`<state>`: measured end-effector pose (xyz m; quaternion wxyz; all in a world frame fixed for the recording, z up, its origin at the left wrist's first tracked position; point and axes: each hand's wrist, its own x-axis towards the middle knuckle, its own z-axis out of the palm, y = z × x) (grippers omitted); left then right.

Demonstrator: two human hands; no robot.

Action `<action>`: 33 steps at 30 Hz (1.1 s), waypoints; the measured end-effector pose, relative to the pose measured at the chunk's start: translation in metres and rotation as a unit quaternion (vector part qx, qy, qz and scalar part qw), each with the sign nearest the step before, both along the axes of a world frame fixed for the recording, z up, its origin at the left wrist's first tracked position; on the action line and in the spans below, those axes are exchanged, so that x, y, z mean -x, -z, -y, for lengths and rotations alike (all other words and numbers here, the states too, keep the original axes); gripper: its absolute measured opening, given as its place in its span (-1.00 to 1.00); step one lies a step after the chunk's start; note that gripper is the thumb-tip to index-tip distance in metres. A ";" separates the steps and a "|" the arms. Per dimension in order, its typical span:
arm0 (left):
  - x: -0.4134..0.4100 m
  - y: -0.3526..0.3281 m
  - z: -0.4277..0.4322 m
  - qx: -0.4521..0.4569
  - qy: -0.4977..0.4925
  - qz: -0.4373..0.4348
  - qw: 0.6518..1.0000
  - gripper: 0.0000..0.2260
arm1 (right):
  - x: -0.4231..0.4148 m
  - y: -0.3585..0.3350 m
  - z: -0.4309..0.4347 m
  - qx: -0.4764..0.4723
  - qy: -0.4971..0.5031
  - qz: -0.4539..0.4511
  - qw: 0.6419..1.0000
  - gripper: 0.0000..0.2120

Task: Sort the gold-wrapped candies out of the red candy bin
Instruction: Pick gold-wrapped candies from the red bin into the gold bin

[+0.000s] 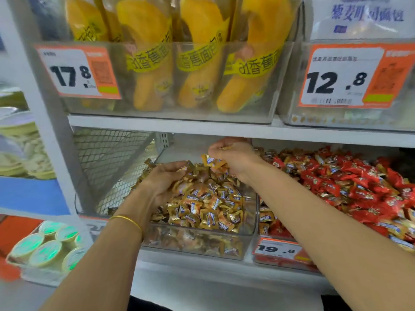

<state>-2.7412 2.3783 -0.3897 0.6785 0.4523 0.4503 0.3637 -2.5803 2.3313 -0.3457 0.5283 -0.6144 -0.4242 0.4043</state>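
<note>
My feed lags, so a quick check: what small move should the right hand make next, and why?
Probably open the right hand and drop its gold-wrapped candies: it hangs over the clear bin of gold candies, so they would land sorted. More gold wrappers show in the red candy bin.

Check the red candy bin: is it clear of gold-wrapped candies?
No. Gold-wrapped candies lie mixed into the red candy bin along its left side.
</note>
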 end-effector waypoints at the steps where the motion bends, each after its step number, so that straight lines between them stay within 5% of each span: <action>1: 0.003 0.001 -0.002 0.009 0.001 0.017 1.000 -0.74 | 0.001 0.002 -0.004 0.010 -0.008 0.001 1.000 -0.79; 4: 0.010 0.003 -0.008 0.019 0.004 0.032 0.999 -0.68 | 0.003 0.006 -0.008 0.068 -0.023 -0.023 0.997 -0.96; 11: 0.010 0.001 -0.008 0.011 -0.011 0.038 0.999 -0.73 | 0.006 0.007 -0.004 0.153 -0.026 -0.085 0.984 -0.58; 19: -0.016 -0.014 0.009 -0.107 0.033 -0.025 0.993 -0.72 | -0.038 -0.006 0.055 0.037 -0.060 -0.146 0.987 -0.73; 24: -0.065 -0.025 0.036 -0.245 0.082 -0.079 0.963 -0.69 | -0.105 -0.007 0.104 -0.018 0.036 -0.015 0.999 -0.76; 27: -0.094 -0.027 0.046 -0.316 0.116 -0.126 0.933 -0.72 | -0.139 0.003 0.089 0.020 0.122 0.158 0.980 -0.75; 30: -0.115 -0.023 0.045 -0.330 0.105 -0.135 0.929 -0.71 | -0.143 0.004 0.050 0.121 0.075 0.403 0.904 -0.68; 33: -0.126 -0.018 0.040 -0.326 0.078 -0.142 0.932 -0.67 | -0.134 0.007 0.005 0.148 -0.019 0.440 0.885 -0.71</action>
